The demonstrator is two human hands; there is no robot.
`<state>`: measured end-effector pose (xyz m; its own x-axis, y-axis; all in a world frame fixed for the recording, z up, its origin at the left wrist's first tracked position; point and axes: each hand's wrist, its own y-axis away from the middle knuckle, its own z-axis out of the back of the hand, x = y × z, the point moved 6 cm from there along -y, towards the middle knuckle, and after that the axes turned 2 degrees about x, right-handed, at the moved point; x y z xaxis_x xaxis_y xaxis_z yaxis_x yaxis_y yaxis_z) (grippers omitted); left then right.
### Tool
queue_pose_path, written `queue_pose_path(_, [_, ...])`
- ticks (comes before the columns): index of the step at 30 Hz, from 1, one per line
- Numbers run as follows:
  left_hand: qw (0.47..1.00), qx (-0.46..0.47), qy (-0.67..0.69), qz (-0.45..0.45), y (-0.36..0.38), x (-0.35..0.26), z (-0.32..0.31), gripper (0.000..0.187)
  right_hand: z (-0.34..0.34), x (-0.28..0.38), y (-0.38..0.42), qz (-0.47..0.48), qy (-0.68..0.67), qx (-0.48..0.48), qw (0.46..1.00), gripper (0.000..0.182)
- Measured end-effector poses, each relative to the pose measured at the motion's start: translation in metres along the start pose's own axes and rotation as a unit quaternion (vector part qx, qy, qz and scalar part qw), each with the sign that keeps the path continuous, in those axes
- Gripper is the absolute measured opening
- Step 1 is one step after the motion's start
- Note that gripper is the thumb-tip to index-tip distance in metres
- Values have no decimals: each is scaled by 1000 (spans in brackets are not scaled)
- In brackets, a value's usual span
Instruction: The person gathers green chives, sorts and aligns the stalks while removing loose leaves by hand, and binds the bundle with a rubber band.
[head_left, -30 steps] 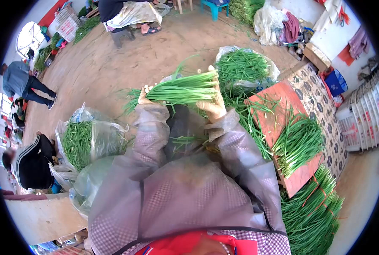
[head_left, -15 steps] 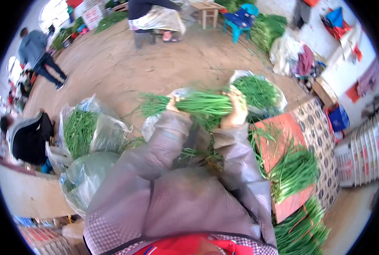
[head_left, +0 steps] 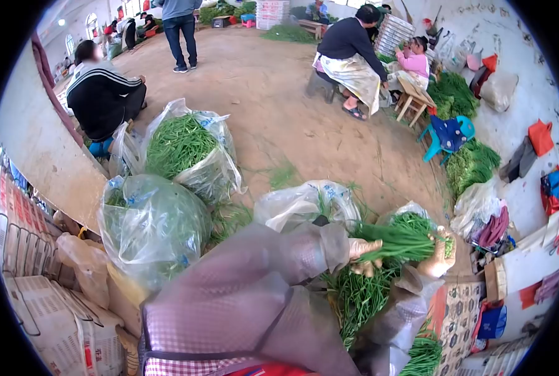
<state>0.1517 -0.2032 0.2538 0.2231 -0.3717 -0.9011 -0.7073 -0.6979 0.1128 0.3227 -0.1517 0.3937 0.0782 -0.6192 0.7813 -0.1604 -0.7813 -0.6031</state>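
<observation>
Between my two hands a bunch of green chives (head_left: 399, 242) is held roughly level. My left hand (head_left: 363, 255) is closed around the leafy part. At the other end my right hand (head_left: 441, 255) is wrapped round the pale cut ends of the stems. Both hands look gloved. Under the bunch lies a heap of loose chives (head_left: 362, 299), partly hidden by my sleeves. Just behind the bunch is a plastic bag of chives (head_left: 412, 219), and left of my hands stands an open clear plastic bag (head_left: 292, 207).
Left stand another open bag of chives (head_left: 182, 145) and a bulging plastic bag (head_left: 157, 222). A patterned board (head_left: 460, 313) is at lower right. White crates (head_left: 57, 319) are stacked lower left. Several people sit or stand farther off, near a blue stool (head_left: 439, 143).
The view has swung left, so my hands and the bunch appear farther right and lower. Both hands still hold the chives. More of the seated people and the left-hand bags shows.
</observation>
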Motion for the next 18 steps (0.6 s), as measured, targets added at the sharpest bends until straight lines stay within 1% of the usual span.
queue_pose_path(1, [993,-4,-118,27,4,-11,9,70,-2,-2,1,-13,-7,21,1000,14])
queue_pose_path(2, [982,-101,-158,19,5,-17,22,65,-2,-4,3,-29,-12,43,999,14])
queue_pose_path(3, [961,-195,-195,12,7,-24,33,61,0,-7,7,-29,-14,44,998,14])
queue_pose_path(4, [919,-314,-180,-155,15,-48,40,53,-3,-14,10,-43,-8,83,996,14])
queue_pose_path(5, [887,-366,-206,-190,19,-59,46,47,-8,-15,13,-57,0,120,991,14])
queue_pose_path(6, [881,-366,-212,-210,19,-65,44,46,-13,-15,18,-68,-4,129,989,14])
queue_pose_path(7, [875,-366,-218,-231,19,-70,40,45,-19,-15,24,-104,-1,128,986,14])
queue_pose_path(8, [915,-300,-229,-141,20,-73,28,59,-27,-15,31,-119,-12,143,982,14])
queue_pose_path(9, [917,-273,-200,-210,-7,-49,37,49,-34,-17,36,-135,-23,158,978,15])
queue_pose_path(10, [936,-211,-178,-221,-31,-27,44,41,-38,-22,40,-145,-51,173,973,15])
queue_pose_path(11, [951,-186,-129,-210,-32,-25,37,30,-46,-13,45,-177,-42,170,969,16])
queue_pose_path(12, [964,-162,-80,-197,-32,-22,30,23,-51,-6,46,-164,-38,178,970,17])
queue_pose_path(13, [964,-162,-80,-196,-32,-22,30,23,-54,-2,46,-151,-34,185,971,18])
queue_pose_path(14, [964,-181,-25,-192,-30,-20,33,22,-52,-3,48,-152,-34,184,970,18])
queue_pose_path(15, [961,-198,30,-189,-29,-18,35,21,-47,-6,48,-160,-62,169,971,19])
queue_pose_path(16, [960,-178,121,-179,-26,-15,37,23,-42,-9,47,-166,-90,154,970,20])
queue_pose_path(17, [961,-176,120,-178,-23,-14,44,23,-38,-14,42,-166,-90,152,970,20])
queue_pose_path(18, [962,-100,194,-165,-28,-7,51,24,-29,-16,36,-139,-105,146,974,19])
